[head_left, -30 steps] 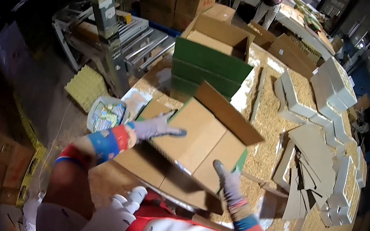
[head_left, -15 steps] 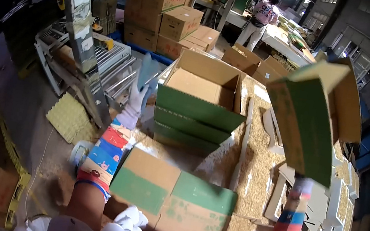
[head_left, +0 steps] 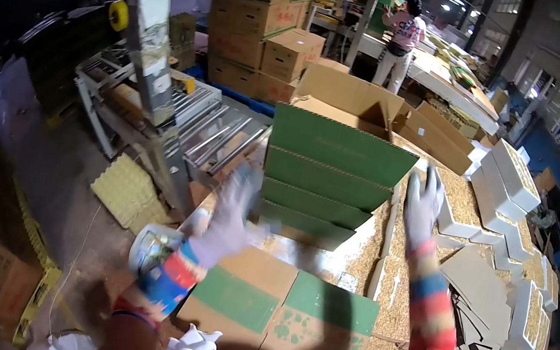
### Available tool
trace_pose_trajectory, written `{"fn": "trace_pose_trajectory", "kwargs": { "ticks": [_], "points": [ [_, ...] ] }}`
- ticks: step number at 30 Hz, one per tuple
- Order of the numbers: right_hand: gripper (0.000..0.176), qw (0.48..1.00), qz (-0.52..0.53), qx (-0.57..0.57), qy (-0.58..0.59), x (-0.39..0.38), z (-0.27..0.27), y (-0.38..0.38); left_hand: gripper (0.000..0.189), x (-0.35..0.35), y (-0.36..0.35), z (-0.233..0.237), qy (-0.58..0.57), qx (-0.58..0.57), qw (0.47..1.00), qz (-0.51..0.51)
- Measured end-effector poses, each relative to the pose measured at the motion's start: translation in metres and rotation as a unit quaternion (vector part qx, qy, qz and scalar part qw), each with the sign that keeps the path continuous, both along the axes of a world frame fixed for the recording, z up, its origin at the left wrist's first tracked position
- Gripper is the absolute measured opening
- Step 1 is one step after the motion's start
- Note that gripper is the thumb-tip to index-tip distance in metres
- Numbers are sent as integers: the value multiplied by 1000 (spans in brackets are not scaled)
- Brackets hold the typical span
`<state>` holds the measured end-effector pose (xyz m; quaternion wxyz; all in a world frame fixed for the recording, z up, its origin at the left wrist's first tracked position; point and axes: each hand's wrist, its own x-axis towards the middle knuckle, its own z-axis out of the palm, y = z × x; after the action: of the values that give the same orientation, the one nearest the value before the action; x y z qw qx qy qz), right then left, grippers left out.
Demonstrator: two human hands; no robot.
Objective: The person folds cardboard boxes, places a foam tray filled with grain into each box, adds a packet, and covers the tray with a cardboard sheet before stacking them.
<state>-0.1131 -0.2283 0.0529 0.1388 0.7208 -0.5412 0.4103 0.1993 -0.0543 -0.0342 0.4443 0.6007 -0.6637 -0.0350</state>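
A stack of nested open cardboard boxes with green sides point(head_left: 338, 144) stands on the table in front of me. My right hand point(head_left: 424, 204), in a pale glove, is raised beside the stack's right edge, fingers stretched upward and nothing in it. On the near left side hangs my left hand point(head_left: 232, 215), also gloved and blurred by motion; its fingers look spread and hold nothing. Below both hands lies a flat-topped brown and green carton point(head_left: 279, 310), close to my body.
Grain-like material point(head_left: 393, 300) covers much of the table. White foam trays point(head_left: 507, 181) and grey flat sheets point(head_left: 478, 285) lie at the right. A metal post point(head_left: 150, 40) and roller conveyor point(head_left: 209, 132) stand left. Brown cartons point(head_left: 249, 12) are piled behind; another person point(head_left: 402, 35) stands farther back.
The box my right hand held up at the right now tops the stack, which is taller. My right hand has let go; my left hand has moved nearer and rightward.
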Motion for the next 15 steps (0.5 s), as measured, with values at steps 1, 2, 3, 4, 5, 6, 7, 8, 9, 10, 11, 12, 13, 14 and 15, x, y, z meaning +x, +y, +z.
{"fn": "trace_pose_trajectory", "kwargs": {
  "ticks": [1, 2, 3, 4, 5, 6, 7, 8, 9, 10, 11, 12, 13, 14, 15],
  "points": [
    [45, 995, 71, -76, -11, -18, -31, 33, 108, -10, 42, 2, -136, 112, 981, -81],
    [53, 991, 130, -27, -1, -10, -49, 95, 109, -27, 87, -21, -274, 170, 940, -113],
    [62, 982, 187, 26, 5, -2, -68, 158, 108, -41, 140, -43, -336, 214, 900, -174],
    [77, 929, 281, 220, 101, 5, -72, 219, 107, -52, 184, -54, -393, 258, 852, -232],
    [93, 878, 306, 335, 152, 9, -86, 274, 107, -61, 204, -56, -378, 260, 855, -241],
    [98, 856, 332, 340, 205, 3, -117, 323, 106, -66, 222, -56, -368, 263, 856, -250],
    [103, 831, 355, 345, 253, -3, -140, 361, 106, -71, 241, -56, -358, 267, 855, -262],
    [104, 829, 345, 337, 283, -8, -150, 380, 106, -77, 253, -46, -392, 284, 833, -266],
    [106, 827, 331, 328, 315, -14, -157, 396, 104, -86, 265, -35, -448, 298, 799, -268],
    [104, 822, 334, 327, 326, -18, -147, 403, 103, -92, 272, -26, -477, 301, 781, -269],
    [94, 812, 327, 315, 368, -22, -133, 408, 102, -97, 280, -19, -508, 303, 760, -270],
    [88, 804, 357, 313, 358, -31, -128, 411, 95, -98, 282, -30, -476, 295, 786, -260],
    [82, 798, 383, 307, 351, -37, -119, 407, 93, -98, 283, -21, -433, 302, 805, -271],
    [63, 811, 414, 266, 316, -48, -101, 401, 91, -95, 276, -10, -391, 304, 822, -281],
    [54, 833, 416, 223, 287, -58, -70, 394, 90, -89, 268, 7, -345, 307, 838, -291]
  ]
}}
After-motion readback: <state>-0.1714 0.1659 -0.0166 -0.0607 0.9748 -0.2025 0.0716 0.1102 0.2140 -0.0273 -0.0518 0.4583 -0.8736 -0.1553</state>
